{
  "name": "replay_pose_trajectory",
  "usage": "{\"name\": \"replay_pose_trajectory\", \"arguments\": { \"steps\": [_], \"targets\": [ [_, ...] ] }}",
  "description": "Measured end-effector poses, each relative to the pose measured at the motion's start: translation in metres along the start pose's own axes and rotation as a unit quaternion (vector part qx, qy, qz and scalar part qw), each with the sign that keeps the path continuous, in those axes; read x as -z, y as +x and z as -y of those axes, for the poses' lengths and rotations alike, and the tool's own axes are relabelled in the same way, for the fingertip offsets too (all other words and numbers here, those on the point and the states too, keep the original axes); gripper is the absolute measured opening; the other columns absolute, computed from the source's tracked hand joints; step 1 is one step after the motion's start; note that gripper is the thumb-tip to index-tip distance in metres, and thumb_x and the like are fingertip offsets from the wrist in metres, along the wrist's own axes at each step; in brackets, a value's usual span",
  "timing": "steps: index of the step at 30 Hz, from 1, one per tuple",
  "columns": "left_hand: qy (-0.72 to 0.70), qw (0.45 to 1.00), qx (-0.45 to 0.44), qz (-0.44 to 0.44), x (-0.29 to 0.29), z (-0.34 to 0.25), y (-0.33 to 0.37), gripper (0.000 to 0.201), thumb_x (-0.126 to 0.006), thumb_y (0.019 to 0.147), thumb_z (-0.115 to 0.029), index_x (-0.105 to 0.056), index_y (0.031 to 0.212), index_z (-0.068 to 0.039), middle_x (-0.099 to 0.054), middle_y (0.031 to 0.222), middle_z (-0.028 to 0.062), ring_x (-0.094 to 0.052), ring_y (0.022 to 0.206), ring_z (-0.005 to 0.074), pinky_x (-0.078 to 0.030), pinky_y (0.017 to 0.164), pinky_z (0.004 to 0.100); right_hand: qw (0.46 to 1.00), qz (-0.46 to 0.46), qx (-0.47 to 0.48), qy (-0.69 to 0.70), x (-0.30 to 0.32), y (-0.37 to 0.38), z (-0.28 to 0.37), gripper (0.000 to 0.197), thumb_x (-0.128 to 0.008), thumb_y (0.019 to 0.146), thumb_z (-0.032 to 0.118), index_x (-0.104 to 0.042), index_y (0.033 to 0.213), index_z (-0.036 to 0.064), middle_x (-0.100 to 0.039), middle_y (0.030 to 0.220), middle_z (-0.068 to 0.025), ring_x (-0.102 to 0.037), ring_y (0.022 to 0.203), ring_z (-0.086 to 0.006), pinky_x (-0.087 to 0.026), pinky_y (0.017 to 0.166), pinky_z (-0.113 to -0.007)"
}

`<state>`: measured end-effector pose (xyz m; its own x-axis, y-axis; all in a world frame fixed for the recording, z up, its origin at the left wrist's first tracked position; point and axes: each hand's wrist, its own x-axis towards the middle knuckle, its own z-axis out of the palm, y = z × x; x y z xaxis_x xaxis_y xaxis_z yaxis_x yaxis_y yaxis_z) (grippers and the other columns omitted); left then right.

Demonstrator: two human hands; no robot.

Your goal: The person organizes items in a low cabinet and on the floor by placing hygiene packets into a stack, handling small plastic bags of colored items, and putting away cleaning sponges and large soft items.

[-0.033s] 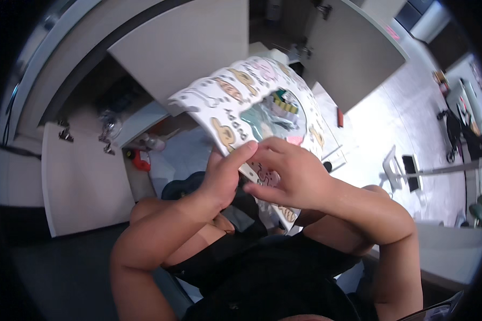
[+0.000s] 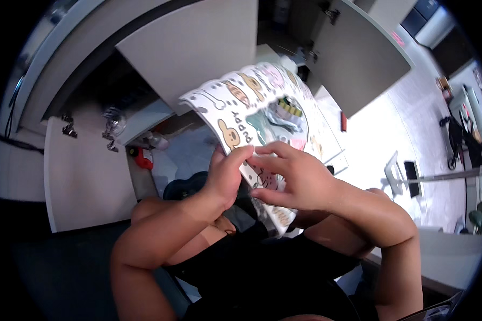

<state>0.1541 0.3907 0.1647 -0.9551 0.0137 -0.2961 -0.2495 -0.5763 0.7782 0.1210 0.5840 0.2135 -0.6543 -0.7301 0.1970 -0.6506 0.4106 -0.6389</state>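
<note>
I hold a flat white package (image 2: 235, 115) printed with cartoon animals close in front of me. It has a clear window (image 2: 284, 120) through which small coloured pieces show. My left hand (image 2: 225, 179) grips its lower left edge, thumb on the front. My right hand (image 2: 297, 182) lies over the lower part of the package, fingers spread across its front and pinching it toward my left thumb. The package's bottom end sticks out below my hands. Both forearms come up from my lap, which is in dark clothing.
Grey cabinet doors (image 2: 198, 48) stand open behind the package. A small red object (image 2: 140, 158) and a clear plastic thing (image 2: 112, 120) sit at the left. At the right are a white tabletop (image 2: 369, 139), a small stand (image 2: 396, 174) and a pale floor.
</note>
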Motion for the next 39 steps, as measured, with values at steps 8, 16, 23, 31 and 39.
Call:
{"name": "replay_pose_trajectory", "arguments": {
  "steps": [8,16,23,31,39],
  "targets": [
    [0.546,0.834,-0.026,0.075,0.053,-0.031,0.006,0.043,-0.064,0.087,-0.022,-0.064,0.122,0.002,-0.071,0.11,0.024,-0.069,0.102,0.0367,-0.054,0.091,0.0457,0.885,-0.267,0.329,-0.194,0.012,0.195,0.028,0.037,-0.072,0.085,0.034,-0.073,0.109,0.0068,-0.063,0.12,-0.0134,-0.062,0.11,-0.0343,-0.05,0.091,-0.045],
    [0.68,0.696,-0.173,0.157,0.058,-0.017,-0.012,0.039,-0.063,0.083,-0.024,-0.065,0.113,0.001,-0.07,0.109,0.0235,-0.067,0.101,0.043,-0.054,0.088,0.0513,0.903,-0.187,0.213,-0.324,-0.017,0.295,0.056,0.067,-0.076,0.079,0.042,-0.059,0.133,0.0051,-0.06,0.13,-0.0171,-0.054,0.124,-0.0367,-0.043,0.106,-0.051],
    [0.722,0.652,-0.08,0.219,0.03,-0.023,-0.018,0.045,-0.065,0.082,-0.022,-0.062,0.123,-0.004,-0.071,0.109,0.0183,-0.07,0.1,0.0392,-0.056,0.084,0.0524,0.904,-0.17,0.172,-0.353,-0.008,0.285,0.068,0.08,-0.08,0.074,0.045,-0.053,0.142,0.0112,-0.052,0.136,-0.0189,-0.051,0.127,-0.0396,-0.042,0.107,-0.051],
    [0.709,0.612,-0.195,0.291,0.037,-0.01,-0.026,0.05,-0.066,0.079,-0.016,-0.063,0.129,-0.011,-0.071,0.11,0.0135,-0.07,0.104,0.0352,-0.057,0.084,0.0498,0.909,-0.139,0.274,-0.28,0.027,0.209,0.055,0.058,-0.081,0.078,0.052,-0.069,0.109,0.0043,-0.059,0.119,-0.0167,-0.058,0.111,-0.036,-0.047,0.096,-0.046],
    [0.666,0.636,-0.211,0.328,0.051,-0.044,-0.034,0.05,-0.068,0.073,-0.01,-0.069,0.123,-0.01,-0.071,0.114,0.0105,-0.068,0.108,0.035,-0.056,0.09,0.0463,0.953,-0.145,0.222,-0.145,0.064,0.117,-0.005,0.049,-0.078,0.071,0.033,-0.059,0.106,0.0044,-0.048,0.121,-0.0191,-0.049,0.114,-0.0344,-0.043,0.099,-0.042]
  ]
}}
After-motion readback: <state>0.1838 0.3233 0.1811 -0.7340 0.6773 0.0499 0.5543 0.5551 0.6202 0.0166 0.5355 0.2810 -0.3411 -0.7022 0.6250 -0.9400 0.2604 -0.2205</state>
